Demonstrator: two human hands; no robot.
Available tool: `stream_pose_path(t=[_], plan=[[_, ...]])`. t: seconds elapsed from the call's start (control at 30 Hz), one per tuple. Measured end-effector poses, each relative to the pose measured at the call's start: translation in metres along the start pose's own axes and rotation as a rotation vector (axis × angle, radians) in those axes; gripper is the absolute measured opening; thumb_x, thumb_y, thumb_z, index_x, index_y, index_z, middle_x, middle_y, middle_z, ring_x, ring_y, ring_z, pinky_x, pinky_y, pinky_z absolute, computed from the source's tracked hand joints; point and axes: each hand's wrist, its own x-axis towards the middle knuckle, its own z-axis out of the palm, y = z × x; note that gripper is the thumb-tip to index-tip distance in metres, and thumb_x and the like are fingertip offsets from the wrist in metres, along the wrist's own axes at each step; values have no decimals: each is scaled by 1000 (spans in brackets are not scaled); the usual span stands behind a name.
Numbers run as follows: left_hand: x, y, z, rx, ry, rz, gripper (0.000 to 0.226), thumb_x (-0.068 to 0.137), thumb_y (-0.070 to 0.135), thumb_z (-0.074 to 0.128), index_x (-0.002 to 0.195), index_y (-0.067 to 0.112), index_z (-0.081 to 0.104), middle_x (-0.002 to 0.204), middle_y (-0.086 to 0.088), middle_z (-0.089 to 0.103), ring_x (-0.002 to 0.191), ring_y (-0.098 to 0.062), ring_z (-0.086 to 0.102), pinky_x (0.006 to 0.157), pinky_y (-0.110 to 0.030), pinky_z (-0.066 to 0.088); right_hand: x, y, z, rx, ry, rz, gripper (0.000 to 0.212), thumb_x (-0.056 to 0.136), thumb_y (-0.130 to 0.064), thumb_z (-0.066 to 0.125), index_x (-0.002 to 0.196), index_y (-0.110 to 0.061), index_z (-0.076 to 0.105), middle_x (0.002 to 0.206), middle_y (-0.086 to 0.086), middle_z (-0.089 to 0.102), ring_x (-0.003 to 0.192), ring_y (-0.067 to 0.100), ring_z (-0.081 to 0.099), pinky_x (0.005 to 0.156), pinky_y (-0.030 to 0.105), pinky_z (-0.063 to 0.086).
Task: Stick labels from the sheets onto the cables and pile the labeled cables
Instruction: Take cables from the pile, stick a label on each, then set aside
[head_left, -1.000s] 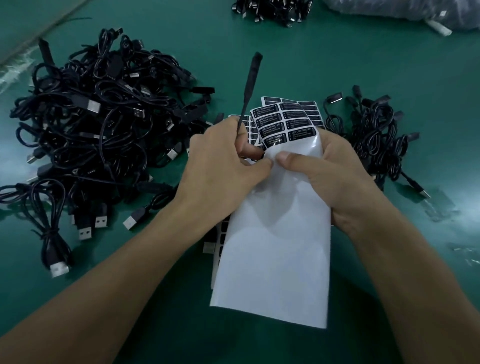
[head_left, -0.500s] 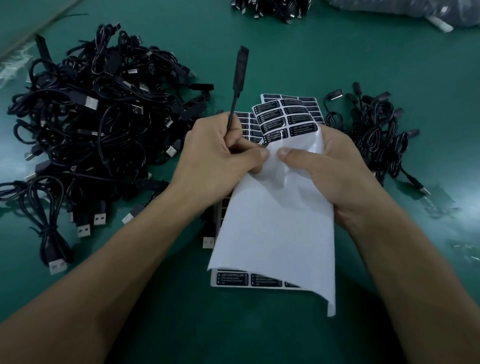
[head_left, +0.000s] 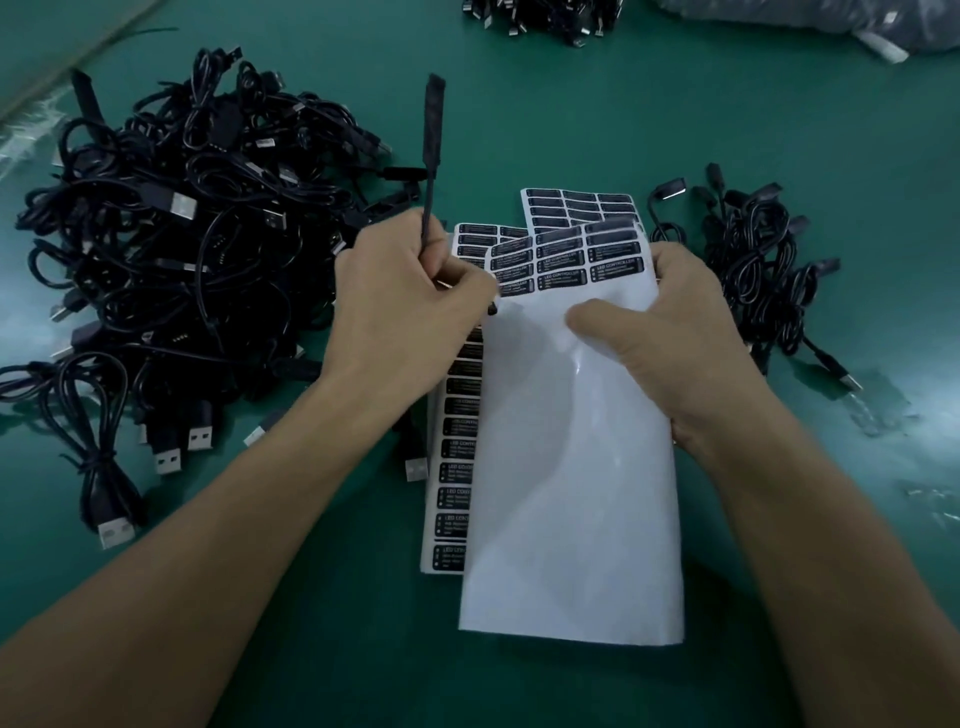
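**Checker:** Item one, the hands. How are they entered?

**Clerk:** The left hand (head_left: 400, 306) is recorded as closed round a single black cable (head_left: 434, 130), whose slim flat end is stood upright on the far side of the fist. Its thumb and forefinger are brought together at the left edge of the held sheet (head_left: 571, 467). A small dark scrap is seen at the fingertips, but it cannot be told whether a label is pinched. The right hand (head_left: 670, 338) is clamped on the sheet's right edge, with the thumb pressed on the white face and the fingers hidden behind. The hands are held close together, not touching.

**Checker:** Item two, label stock?

**Clerk:** The held sheet is raised at centre. Bare white backing is shown over most of it, and rows of black labels (head_left: 587, 260) are left at its far end. Beneath it a stack of sheets (head_left: 457, 467) is laid flat on the green table (head_left: 623, 104), with one column of labels exposed along the left side. One more sheet is seen projecting at the far end.

**Checker:** Item three, cables?

**Clerk:** A large pile (head_left: 182, 234) is heaped at left, with USB plugs shown along its near edge. A small pile (head_left: 753, 270) is laid at right, just beside the right hand. A far heap (head_left: 545, 15) is cut off by the frame's top edge, and a plastic bag (head_left: 831, 21) is noted at far right.
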Motion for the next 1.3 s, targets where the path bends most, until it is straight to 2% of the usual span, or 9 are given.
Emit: stream_pose_path(t=[0.17,0.27,0.4,0.53,0.77,0.9,1.1,1.2,1.3], plan=[[3,3,-3,-6,53,-30,36,68,13,60,62,21,25,65,-18,60,70,-35,69,58,-35,45,0,4,-1,-361,52,-89,60,73,-30,78,124,-30,46,100,-10,62,91,10,62,62,13,49],[1,3,0,-61,11,-44,42,71,6,63,64,21,25,50,4,53,61,-27,70,55,-35,49,-2,6,3,-688,131,-196,91,72,-45,76,148,-22,32,126,2,46,119,24,42,98,31,38],[-1,4,2,-67,-11,-40,46,70,7,69,64,21,26,53,-2,57,62,-25,72,56,-46,53,-11,-1,13,-608,220,-566,46,78,-39,76,117,-17,64,108,-3,47,107,20,47,87,22,33],[-3,6,7,-50,-28,-5,48,68,10,74,66,21,28,56,-17,57,61,-35,65,53,-44,44,-15,0,26,-598,181,-683,20,79,-29,76,86,-11,70,89,5,60,90,26,55,76,28,39],[-3,7,6,-120,-86,-85,43,68,15,71,64,21,28,55,-6,54,75,-47,65,73,-61,55,-16,1,28,-641,206,-651,14,85,-25,76,91,-12,76,85,7,66,88,27,59,75,22,33],[-2,4,5,-168,-109,-153,49,72,7,74,64,22,28,58,-7,60,66,-25,72,74,-53,56,-15,-1,26,-666,188,-640,13,87,-23,76,95,-13,77,87,7,66,89,26,60,77,23,35],[-3,4,8,-222,-124,-184,44,74,26,74,65,17,33,58,-8,55,62,-17,71,61,-41,53,-13,1,22,-657,200,-632,8,88,-15,69,88,-12,76,82,5,64,84,24,57,74,21,30],[-5,8,7,-132,-155,-168,58,91,61,50,60,12,45,59,-10,62,48,-3,55,57,-32,42,-11,0,18,-527,207,-574,4,87,-18,70,85,-18,73,84,-2,64,81,11,57,77,22,40],[-4,11,4,-127,-168,-149,63,104,56,27,56,17,38,57,-14,52,43,-3,45,53,-26,32,-7,-4,13,-98,190,-456,15,84,-13,75,77,-25,70,74,-12,66,65,0,55,67,16,44]])
